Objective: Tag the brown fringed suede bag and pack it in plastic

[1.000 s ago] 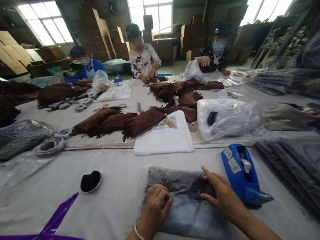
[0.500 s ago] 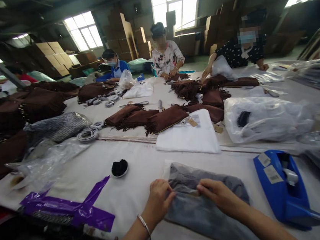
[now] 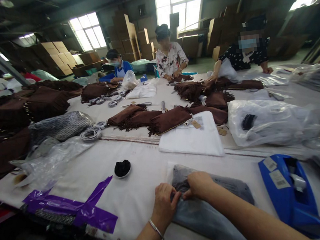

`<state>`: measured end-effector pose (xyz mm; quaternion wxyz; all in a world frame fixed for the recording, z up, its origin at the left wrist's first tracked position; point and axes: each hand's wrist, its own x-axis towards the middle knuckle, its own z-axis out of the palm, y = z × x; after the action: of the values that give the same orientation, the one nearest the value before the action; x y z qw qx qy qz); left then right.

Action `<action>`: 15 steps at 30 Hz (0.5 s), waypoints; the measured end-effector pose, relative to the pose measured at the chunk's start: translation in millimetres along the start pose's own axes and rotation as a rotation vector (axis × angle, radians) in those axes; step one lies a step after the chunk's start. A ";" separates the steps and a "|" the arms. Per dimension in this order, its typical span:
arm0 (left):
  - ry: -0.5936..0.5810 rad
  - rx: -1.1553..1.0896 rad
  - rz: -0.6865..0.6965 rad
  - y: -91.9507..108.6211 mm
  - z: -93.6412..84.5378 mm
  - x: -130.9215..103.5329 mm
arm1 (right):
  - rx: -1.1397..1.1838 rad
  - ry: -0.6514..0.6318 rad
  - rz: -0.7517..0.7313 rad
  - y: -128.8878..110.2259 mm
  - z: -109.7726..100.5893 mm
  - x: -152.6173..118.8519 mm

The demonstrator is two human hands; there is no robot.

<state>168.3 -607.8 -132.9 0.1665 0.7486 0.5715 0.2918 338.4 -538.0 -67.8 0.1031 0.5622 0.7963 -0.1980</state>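
Head view: both hands' fingers pinch bagged grey garment (image 3: pixel 216 210) top edge; tape dispenser (image 3: pixel 292 193) right.

My table (image 3: pixel 133 192) is covered in white cloth. On it lie the grey bagged garment (image 3: pixel 217 213) under my hands, a blue tape dispenser (image 3: pixel 289 193) to its right, purple tape strips (image 3: pixel 72 209) at the left edge, a white folded cloth (image 3: pixel 193 139), brown fringed pieces (image 3: pixel 166 120) and clear plastic bags (image 3: pixel 270 123).

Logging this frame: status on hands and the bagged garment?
Left hand and right hand both pinching the bag at its near-left edge. Bag flat on table. Tape dispenser right, apart; nothing in the way.
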 end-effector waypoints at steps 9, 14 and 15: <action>0.070 0.005 0.031 -1.4 7.9 -3.9 | 0.145 0.225 -0.116 9.1 23.6 -25.7; 0.243 0.042 0.080 -22.7 -1.3 -2.3 | 0.272 0.276 0.020 44.0 36.8 -26.5; 0.282 0.055 0.064 -26.4 -4.2 0.5 | 0.295 0.293 0.067 55.7 34.4 -28.3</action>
<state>145.7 -600.0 -144.9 0.0546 0.7225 0.5729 0.3833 398.3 -560.9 -99.0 -0.0907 0.6201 0.7461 -0.2247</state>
